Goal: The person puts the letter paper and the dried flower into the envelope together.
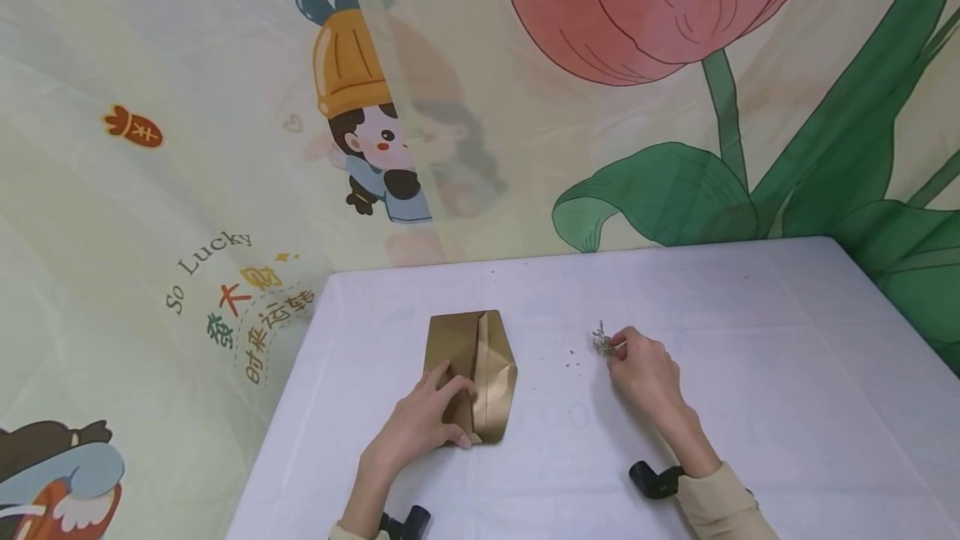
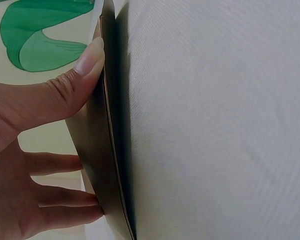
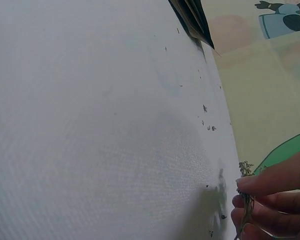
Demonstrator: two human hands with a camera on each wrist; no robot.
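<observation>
A gold envelope (image 1: 453, 340) lies on the table with its flap (image 1: 495, 382) folded out to the right. My left hand (image 1: 423, 419) rests on its lower part, fingers spread and fingertips touching the paper. In the left wrist view the thumb (image 2: 90, 60) lies against the face of the envelope (image 2: 97, 135), near its edge. To the right of the envelope, my right hand (image 1: 648, 373) pinches a small sprig of dried flowers (image 1: 601, 342) between thumb and fingers. The right wrist view shows the sprig's flower tips (image 3: 246, 168) above the thumb and thin stems below.
Small dark crumbs (image 3: 205, 108) are scattered on the white table (image 1: 750, 373) between the envelope and the right hand. Behind the table hangs a printed cloth (image 1: 487, 48) with a large tulip and cartoon figures. A black camera mount (image 1: 655, 480) sits at the right wrist.
</observation>
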